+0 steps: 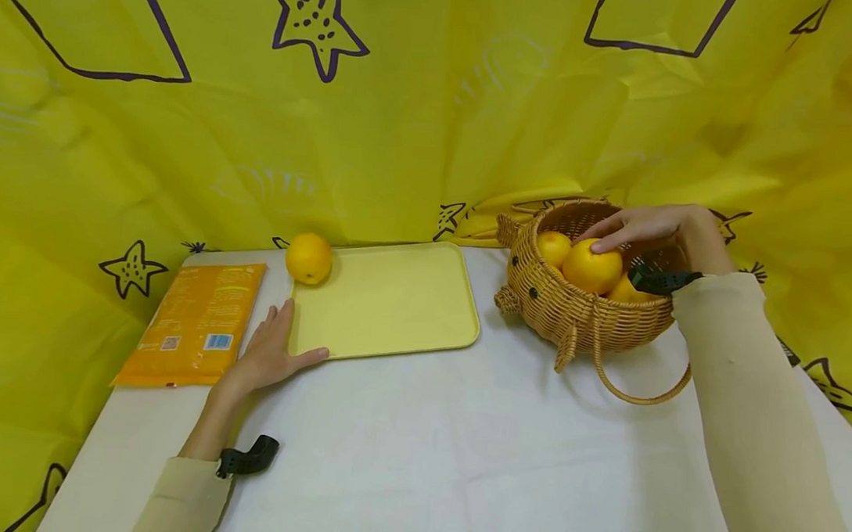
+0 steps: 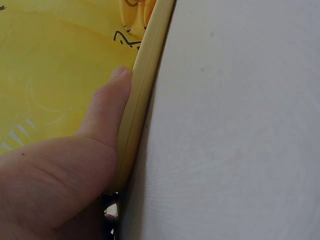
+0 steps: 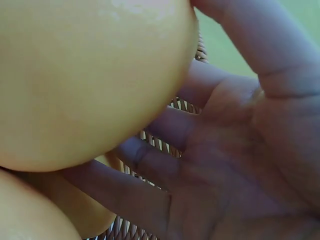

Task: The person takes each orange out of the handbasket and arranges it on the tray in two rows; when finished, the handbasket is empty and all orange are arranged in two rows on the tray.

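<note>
My right hand (image 1: 649, 225) reaches into a woven wicker basket (image 1: 561, 319) with an animal face. Thumb and fingers hold an orange (image 1: 592, 268) that rests among other oranges. Close up in the right wrist view, the fingers (image 3: 135, 195) curve around the underside of that orange (image 3: 90, 85). On the other side, my left hand (image 1: 268, 353) lies against the near left corner of a pale yellow tray (image 1: 389, 304). Its thumb (image 2: 106, 107) stretches along the tray's front rim (image 2: 138, 105), with the fingers along the left side. Another orange (image 1: 309, 259) sits at the tray's far left corner.
An orange plastic package (image 1: 199, 321) lies left of the tray, close to my left hand. The basket's handle (image 1: 640, 400) hangs down toward the front. Behind the white table (image 1: 427, 438) rises a yellow patterned cloth (image 1: 395, 140).
</note>
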Demonstrator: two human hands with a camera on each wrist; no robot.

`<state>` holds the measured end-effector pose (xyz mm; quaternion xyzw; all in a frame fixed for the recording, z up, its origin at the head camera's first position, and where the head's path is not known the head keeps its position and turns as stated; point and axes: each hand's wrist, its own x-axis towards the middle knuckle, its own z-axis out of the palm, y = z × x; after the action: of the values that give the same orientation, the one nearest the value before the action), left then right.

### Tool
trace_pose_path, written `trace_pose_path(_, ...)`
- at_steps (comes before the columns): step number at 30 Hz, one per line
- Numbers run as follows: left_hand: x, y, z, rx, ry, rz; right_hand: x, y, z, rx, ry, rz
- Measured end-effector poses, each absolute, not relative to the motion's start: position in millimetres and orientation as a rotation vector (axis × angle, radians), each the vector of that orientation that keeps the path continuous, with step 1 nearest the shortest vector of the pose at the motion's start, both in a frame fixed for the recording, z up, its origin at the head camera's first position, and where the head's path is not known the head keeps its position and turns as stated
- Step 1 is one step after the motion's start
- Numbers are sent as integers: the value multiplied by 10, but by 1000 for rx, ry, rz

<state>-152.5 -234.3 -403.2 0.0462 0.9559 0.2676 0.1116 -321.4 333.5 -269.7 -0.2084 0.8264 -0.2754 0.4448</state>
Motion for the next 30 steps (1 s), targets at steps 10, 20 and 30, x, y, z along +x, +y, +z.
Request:
trace_pose_path(10,-1506,-2352,-4051,123,2806,776,-3249,3321,-2732,-575,2029,-679)
trace_pose_path(20,-1498,-2369,-4045,110,2802,765,-3236,3278,-2784,-571,1959,-774)
trace_pose_path(30,-1538,-2364,-4058,131,2816,767,-3253,3353,-2822,-555,1954,-842)
